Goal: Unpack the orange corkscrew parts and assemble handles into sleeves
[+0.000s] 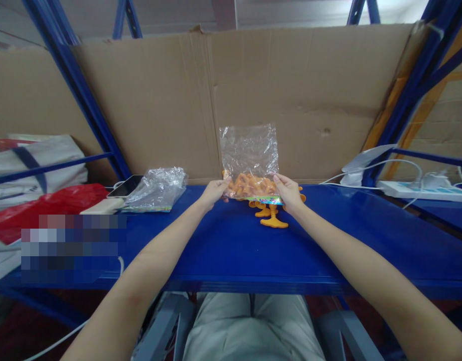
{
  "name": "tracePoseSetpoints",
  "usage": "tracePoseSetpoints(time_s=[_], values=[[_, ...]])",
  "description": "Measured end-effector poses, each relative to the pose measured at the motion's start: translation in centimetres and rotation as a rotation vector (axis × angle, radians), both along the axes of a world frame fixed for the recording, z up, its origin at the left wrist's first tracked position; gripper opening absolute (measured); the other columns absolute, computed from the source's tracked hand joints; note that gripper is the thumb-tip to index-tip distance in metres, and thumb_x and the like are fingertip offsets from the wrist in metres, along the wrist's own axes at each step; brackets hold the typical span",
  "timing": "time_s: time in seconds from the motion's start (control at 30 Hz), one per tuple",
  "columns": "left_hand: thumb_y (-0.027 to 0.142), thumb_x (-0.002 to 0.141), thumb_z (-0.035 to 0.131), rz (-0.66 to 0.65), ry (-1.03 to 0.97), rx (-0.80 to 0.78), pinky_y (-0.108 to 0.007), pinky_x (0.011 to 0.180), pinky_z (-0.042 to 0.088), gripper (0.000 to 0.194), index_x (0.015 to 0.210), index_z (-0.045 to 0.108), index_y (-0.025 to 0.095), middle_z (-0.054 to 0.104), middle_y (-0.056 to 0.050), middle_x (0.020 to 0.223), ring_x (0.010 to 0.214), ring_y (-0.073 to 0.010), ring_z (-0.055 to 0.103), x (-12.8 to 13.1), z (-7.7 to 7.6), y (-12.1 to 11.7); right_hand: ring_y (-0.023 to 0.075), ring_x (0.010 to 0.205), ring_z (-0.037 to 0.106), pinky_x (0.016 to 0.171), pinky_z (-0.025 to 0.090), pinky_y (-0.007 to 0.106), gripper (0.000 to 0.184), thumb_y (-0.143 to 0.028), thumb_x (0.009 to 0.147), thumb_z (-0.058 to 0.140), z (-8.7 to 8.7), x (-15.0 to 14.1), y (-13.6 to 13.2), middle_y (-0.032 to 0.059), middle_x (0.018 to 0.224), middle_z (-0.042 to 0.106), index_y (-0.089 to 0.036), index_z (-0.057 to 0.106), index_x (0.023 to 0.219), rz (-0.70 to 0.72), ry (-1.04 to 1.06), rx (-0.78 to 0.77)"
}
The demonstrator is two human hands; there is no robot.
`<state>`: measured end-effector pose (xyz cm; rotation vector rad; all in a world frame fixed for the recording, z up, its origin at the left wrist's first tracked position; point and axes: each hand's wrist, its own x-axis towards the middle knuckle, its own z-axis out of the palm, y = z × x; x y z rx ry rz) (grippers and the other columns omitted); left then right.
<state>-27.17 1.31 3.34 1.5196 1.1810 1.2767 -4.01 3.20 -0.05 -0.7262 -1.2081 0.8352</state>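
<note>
A clear plastic bag [249, 145] is stretched upright between my two hands, with a colourful printed strip along its lower edge. My left hand [216, 193] pinches its lower left side, and my right hand [288, 191] grips the lower right side. Through the film I see a heap of orange plastic pieces; whether any are inside the bag I cannot tell. Below the strip, some orange plastic pieces [274, 220] with curved, anchor-like ends lie on the blue table, close to my right hand.
To the left lie a stack of clear plastic bags [157, 188], a phone [126, 186] and a red plastic bag [50, 205]. On the right rests a white power strip [422, 191] with cables. A cardboard panel [148, 110] closes off the back of the blue table [231, 250].
</note>
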Motion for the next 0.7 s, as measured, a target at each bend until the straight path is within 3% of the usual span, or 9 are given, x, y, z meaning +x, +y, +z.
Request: tracePoseSetpoints(time_s=[0.13,0.23,0.3,0.37,0.43,0.5,0.57,0.7], values=[[0.060,0.086,0.060,0.096,0.111,0.067,-0.020,0.037,0.031,0.062,0.044,0.036,0.021,0.038,0.005,0.035,0.032,-0.0072,0.037,-0.2,-0.4,0.5,0.0237,0.096,0.069,0.079,0.058,0.038,0.047,-0.056,0.073,0.073,-0.1,0.0,0.1,0.0066,0.092,0.076,-0.019,0.076,0.100,-0.052,-0.055,0.052],[0.051,0.087,0.060,0.252,0.327,0.238,-0.022,0.047,0.039,0.051,0.049,0.043,0.021,0.044,0.003,0.042,0.044,-0.0116,0.048,-0.7,-0.5,0.7,0.0237,0.097,0.069,0.080,0.058,0.038,0.047,-0.057,0.076,0.070,-0.2,0.2,0.4,0.0061,0.091,0.076,-0.019,0.076,0.102,-0.104,-0.095,0.088],[0.045,0.085,0.063,0.374,0.464,0.476,-0.026,0.066,0.049,0.034,0.063,0.056,0.020,0.061,-0.002,0.061,0.065,-0.0167,0.060,-1.0,-0.4,0.5,0.0243,0.101,0.068,0.082,0.057,0.038,0.046,-0.057,0.077,0.069,-0.3,0.4,0.5,0.0064,0.094,0.076,-0.019,0.076,0.103,-0.156,-0.113,0.111],[0.042,0.085,0.062,0.415,0.585,0.708,-0.034,0.088,0.049,0.025,0.089,0.065,0.018,0.072,-0.010,0.095,0.095,-0.0229,0.065,-1.0,-0.4,0.1,0.0249,0.105,0.067,0.088,0.055,0.039,0.046,-0.057,0.078,0.068,-0.3,0.5,0.6,0.0077,0.100,0.076,-0.019,0.077,0.102,-0.211,-0.107,0.127],[0.045,0.087,0.059,0.333,0.728,0.869,-0.042,0.103,0.043,0.042,0.116,0.062,0.015,0.065,-0.017,0.128,0.120,-0.0279,0.058,-0.5,-0.5,-0.6,0.0252,0.108,0.066,0.092,0.054,0.040,0.047,-0.058,0.077,0.068,-0.2,0.4,0.5,0.0087,0.106,0.076,-0.019,0.077,0.101,-0.232,-0.086,0.124],[0.050,0.087,0.058,0.183,0.893,0.971,-0.047,0.111,0.035,0.060,0.135,0.052,0.014,0.051,-0.019,0.147,0.136,-0.0307,0.046,0.5,-1.0,-1.3,0.0254,0.106,0.067,0.091,0.054,0.041,0.050,-0.060,0.075,0.068,-0.2,0.2,0.3,0.0093,0.110,0.075,-0.019,0.077,0.102,-0.200,-0.064,0.100],[0.049,0.087,0.058,0.065,1.036,1.040,-0.050,0.117,0.027,0.072,0.148,0.040,0.014,0.040,-0.020,0.156,0.145,-0.0312,0.036,1.5,-1.7,-1.8,0.0255,0.103,0.068,0.088,0.056,0.041,0.053,-0.062,0.074,0.068,-0.1,-0.2,0.0,0.0097,0.111,0.075,-0.019,0.076,0.103,-0.154,-0.045,0.084],[0.017,0.091,0.043,0.025,1.193,1.095,-0.048,0.123,0.019,0.067,0.156,0.028,0.017,0.039,-0.014,0.158,0.149,-0.0230,0.030,3.0,-2.8,-1.6,0.0240,0.094,0.069,0.080,0.057,0.038,0.055,-0.064,0.075,0.066,0.1,-0.9,-0.8,0.0083,0.103,0.076,-0.020,0.075,0.106,-0.119,-0.051,0.087]])
